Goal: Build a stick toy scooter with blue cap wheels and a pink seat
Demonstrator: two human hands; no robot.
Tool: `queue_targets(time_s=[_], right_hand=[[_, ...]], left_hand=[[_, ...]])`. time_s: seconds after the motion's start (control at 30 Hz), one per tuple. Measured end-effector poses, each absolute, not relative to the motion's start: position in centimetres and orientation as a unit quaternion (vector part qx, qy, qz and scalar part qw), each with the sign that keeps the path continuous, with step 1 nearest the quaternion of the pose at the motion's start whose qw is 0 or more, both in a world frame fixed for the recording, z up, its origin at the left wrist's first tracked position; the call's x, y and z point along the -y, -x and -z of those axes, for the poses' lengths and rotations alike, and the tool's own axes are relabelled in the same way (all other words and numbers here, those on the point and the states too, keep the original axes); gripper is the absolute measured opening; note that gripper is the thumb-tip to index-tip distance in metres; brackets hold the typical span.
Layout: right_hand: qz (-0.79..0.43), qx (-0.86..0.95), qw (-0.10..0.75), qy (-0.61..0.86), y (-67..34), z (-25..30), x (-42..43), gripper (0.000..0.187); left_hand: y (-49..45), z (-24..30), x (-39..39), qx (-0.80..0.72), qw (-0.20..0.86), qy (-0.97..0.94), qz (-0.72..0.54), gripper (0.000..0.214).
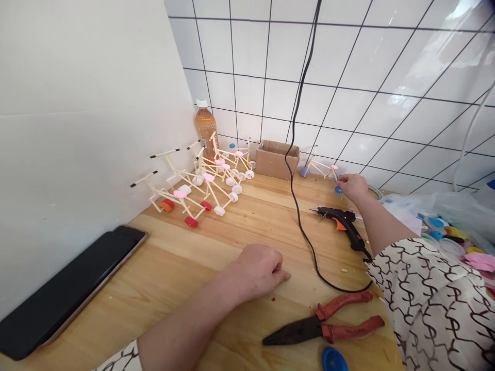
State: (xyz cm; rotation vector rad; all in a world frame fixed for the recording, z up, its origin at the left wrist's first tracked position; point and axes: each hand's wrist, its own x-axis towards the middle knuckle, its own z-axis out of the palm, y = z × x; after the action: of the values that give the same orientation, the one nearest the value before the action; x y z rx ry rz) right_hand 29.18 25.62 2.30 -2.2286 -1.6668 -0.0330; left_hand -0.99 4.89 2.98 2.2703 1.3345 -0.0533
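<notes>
Currently: right hand (352,186) at small stick frame, left hand (258,270) empty

Right hand is at the far edge of the wooden worktop (174,247), its fingers (342,180) bunched at the end of a small stick frame (317,167) by the tiled wall. A blue bottle cap (338,189) lies just below them. Whether they grip the frame cannot be determined from this view. Left hand rests on the worktop, fingers loosely curled, holding nothing. A black glue gun (340,221) lies just below the right hand, and red-handled pliers (320,323) lie nearer the person. Stick frames on bottle-cap wheels (204,180) stand grouped to the left, beside a cardboard box (276,159).
</notes>
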Motion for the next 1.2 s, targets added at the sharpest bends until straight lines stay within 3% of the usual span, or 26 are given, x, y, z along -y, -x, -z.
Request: queue_targets(time_s=[0.53, 0.8, 1.03, 1.2], right_hand=[[0.011, 0.587, 0.2, 0.784, -29.0, -4.0, -22.7, 0.026], [-0.045, 0.646, 0.224, 0.728, -27.7, -6.5, -13.9, 0.019], [-0.104, 0.765, 0.274, 0.573, -22.2, -7.0, -3.6, 0.023], [-0.163, 0.832, 0.225, 0.479, -17.1, -5.6, 4.1, 0.018]], left_hand=[[1.1, -2.9, -4.8, -0.488, 0.245, -0.837, 0.015, 0.031], [1.2, -3.2, -4.5, -0.478, 0.231, -0.847, -0.002, 0.033], [1.1, -3.3, -4.4, -0.49, 0.227, -0.842, -0.002, 0.03], [1.0, -3.3, -4.3, -0.484, 0.223, -0.846, -0.018, 0.028]])
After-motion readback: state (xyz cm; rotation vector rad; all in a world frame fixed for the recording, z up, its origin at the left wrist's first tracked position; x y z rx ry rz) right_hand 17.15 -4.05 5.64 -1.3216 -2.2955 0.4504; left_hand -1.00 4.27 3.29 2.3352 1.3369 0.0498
